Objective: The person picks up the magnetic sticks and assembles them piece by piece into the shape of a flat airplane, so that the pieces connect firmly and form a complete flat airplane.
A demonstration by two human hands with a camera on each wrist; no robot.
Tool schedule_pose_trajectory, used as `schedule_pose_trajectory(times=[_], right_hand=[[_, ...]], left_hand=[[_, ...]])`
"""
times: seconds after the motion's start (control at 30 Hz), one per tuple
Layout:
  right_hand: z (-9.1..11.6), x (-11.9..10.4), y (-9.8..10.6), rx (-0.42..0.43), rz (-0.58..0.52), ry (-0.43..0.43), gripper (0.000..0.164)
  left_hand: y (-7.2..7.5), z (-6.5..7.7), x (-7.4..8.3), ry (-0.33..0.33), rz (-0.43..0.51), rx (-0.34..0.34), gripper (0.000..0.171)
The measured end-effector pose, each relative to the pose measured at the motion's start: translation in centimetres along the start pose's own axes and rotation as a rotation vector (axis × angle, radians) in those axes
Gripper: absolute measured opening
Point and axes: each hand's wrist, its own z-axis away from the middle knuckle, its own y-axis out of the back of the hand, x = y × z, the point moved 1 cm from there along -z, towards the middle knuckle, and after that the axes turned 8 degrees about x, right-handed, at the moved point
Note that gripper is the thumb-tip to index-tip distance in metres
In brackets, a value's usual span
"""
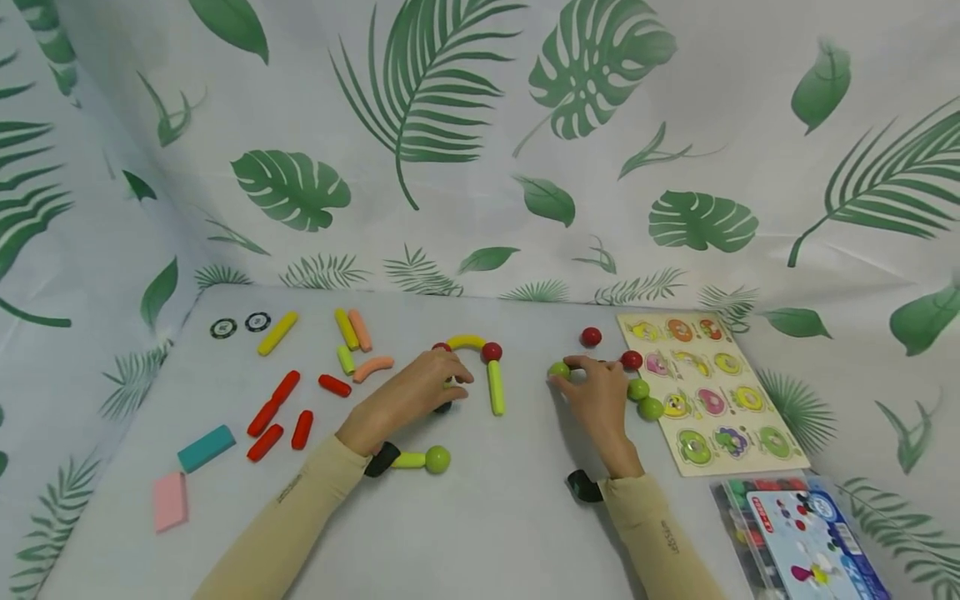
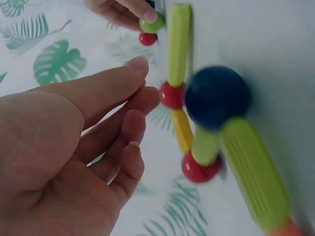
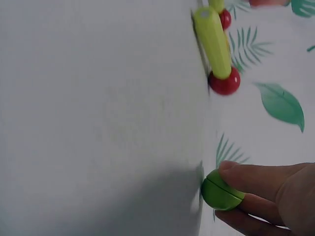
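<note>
My right hand (image 1: 600,400) pinches a green ball (image 3: 221,191) between thumb and fingers, low over the table. My left hand (image 1: 408,396), fingers loosely bent and holding nothing, hovers beside a partly joined shape of sticks and balls. In that shape a curved yellow stick (image 1: 467,342) links two red balls (image 1: 492,352), and a straight yellow-green stick (image 1: 496,387) runs from the right one toward me. A dark blue ball (image 2: 216,98) sits between yellow-green sticks, mostly covered by the left hand in the head view. Another green ball (image 1: 437,459) ends the near stick.
Beyond and right of the right hand lie loose red balls (image 1: 591,337) and green balls (image 1: 651,408). A fruit puzzle board (image 1: 720,460) and a plastic box (image 1: 817,542) stand right. Red sticks (image 1: 302,429), yellow sticks (image 1: 277,333), teal and pink blocks (image 1: 170,502) and black chips (image 1: 223,327) lie left.
</note>
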Motion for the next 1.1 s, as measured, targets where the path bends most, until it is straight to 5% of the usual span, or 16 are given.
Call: schedule_pose_trajectory(times=[0.3,0.53,1.1], right_hand=[[3.6,-2.1,-1.0,-0.052,-0.034,0.066,0.036],[5.7,-2.9,-1.2,-0.053,-0.082,0.093,0.035],[7.9,-4.1,-0.7,-0.188,-0.210,0.009,0.032]], left_hand=[[-2.0,-3.0,0.8,-0.124,-0.075,-0.077,0.029],[-3.3,-3.2,0.6,-0.027,-0.044,-0.221,0.033],[-3.2,-3.8,1.0,-0.080,-0.002,-0.187,0.032]])
